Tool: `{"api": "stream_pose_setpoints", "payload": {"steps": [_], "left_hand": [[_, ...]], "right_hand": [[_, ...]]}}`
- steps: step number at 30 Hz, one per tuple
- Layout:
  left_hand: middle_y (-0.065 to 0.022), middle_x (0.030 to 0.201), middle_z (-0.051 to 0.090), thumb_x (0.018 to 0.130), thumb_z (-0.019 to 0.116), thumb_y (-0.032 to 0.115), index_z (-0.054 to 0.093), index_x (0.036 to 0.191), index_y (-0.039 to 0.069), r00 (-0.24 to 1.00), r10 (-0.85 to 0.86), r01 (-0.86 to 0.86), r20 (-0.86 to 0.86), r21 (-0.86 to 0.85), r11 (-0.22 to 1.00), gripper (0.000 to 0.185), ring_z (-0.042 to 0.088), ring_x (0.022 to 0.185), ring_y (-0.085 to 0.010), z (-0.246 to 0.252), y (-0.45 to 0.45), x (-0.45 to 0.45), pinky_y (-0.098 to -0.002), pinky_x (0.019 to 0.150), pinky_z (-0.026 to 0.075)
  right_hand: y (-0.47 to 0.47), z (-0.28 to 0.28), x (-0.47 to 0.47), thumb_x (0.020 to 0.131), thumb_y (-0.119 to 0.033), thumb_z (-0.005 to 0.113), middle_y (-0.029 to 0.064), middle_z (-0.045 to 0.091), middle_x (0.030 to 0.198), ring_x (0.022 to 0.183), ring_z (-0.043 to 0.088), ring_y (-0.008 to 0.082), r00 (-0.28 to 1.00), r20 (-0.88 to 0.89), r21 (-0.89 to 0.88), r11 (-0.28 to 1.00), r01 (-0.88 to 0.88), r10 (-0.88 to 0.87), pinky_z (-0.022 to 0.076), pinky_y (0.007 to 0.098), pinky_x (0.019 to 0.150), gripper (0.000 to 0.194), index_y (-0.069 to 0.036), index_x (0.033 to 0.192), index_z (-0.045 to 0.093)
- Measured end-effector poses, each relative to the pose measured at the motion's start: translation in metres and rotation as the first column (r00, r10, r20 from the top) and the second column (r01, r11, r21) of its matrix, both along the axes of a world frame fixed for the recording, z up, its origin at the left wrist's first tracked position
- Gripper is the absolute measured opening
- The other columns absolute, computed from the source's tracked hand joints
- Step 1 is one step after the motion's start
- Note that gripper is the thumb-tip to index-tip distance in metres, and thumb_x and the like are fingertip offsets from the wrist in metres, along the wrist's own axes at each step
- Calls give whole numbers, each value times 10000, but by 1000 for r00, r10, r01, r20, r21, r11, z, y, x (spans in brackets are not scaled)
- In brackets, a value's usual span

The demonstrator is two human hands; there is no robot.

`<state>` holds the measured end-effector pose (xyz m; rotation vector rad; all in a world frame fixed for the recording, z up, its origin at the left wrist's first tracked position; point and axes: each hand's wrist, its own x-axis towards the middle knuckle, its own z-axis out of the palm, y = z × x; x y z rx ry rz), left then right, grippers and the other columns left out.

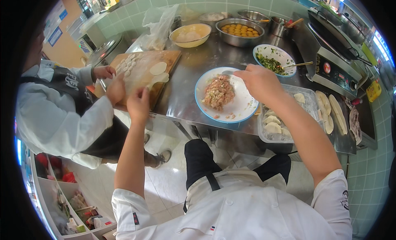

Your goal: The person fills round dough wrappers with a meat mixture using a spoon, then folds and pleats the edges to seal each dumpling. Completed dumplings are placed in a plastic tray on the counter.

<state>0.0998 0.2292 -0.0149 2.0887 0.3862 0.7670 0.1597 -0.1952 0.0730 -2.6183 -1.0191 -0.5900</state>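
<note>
My left hand (138,104) pinches the near edge of a thin round dough wrapper (160,78) at the right side of a floured wooden board (168,59). Another dough wrapper (158,68) lies flat just behind it. My right hand (258,82) grips a flat metal utensil (228,72) over the far rim of a white, blue-edged bowl (244,99). Inside that bowl sits a mound of minced meat filling (218,93) with chopped pale bits. Beneath my right forearm, folded dumplings (273,127) rest in a clear plastic tray (263,136), partly hidden by the arm.
At left, a co-worker's hands (115,88) work beside small dough pieces (126,64). Behind are a yellow basin (191,43), a steel bowl of egg yolks (239,39) and a bowl of chopped greens (275,51) with a spoon. An electric griddle (332,73) stands right, near long dough pieces (337,114).
</note>
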Motion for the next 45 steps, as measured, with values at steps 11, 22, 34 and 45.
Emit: {"api": "stream_pose_setpoints", "payload": {"steps": [11, 22, 34, 45], "left_hand": [[-145, 1218, 699, 984, 486, 125, 600, 1263, -46, 950, -127, 287, 284, -958, 9, 347, 699, 1114, -268, 22, -51, -62, -371, 958, 579], [-79, 1137, 711, 1056, 593, 248, 626, 1251, 44, 967, -244, 111, 69, -980, 166, 284, 696, 1052, -227, 0, -155, -110, -380, 936, 566], [-51, 1063, 701, 1038, 626, 158, 656, 1230, 15, 962, -272, 52, -31, -955, 293, 241, 680, 947, -166, 6, -171, -133, -321, 870, 557], [-8, 1015, 707, 1023, 661, 61, 724, 1112, -24, 890, -457, 391, 6, -528, 754, 139, 602, 920, -71, 24, -141, -156, -224, 833, 483]], "right_hand": [[-25, 2, -28, 911, -111, 583, 140, 737, 957, 943, 705, 356, 969, -249, -101, 995, -17, -9, 558, 476, 810, 287, -186, 1096, 790], [-15, 1, -48, 945, -128, 601, 176, 746, 998, 930, 708, 376, 926, -375, -13, 999, -52, 44, 560, 450, 817, 244, -103, 1111, 778], [-20, 8, -52, 956, -139, 594, 166, 745, 997, 910, 704, 371, 867, -497, -19, 1000, 9, -17, 559, 449, 808, 240, -127, 1107, 780], [-19, 14, -46, 924, -111, 654, 134, 739, 996, 904, 697, 347, 899, -434, -1, 997, -72, 65, 556, 428, 808, 209, -139, 1077, 792]]}}
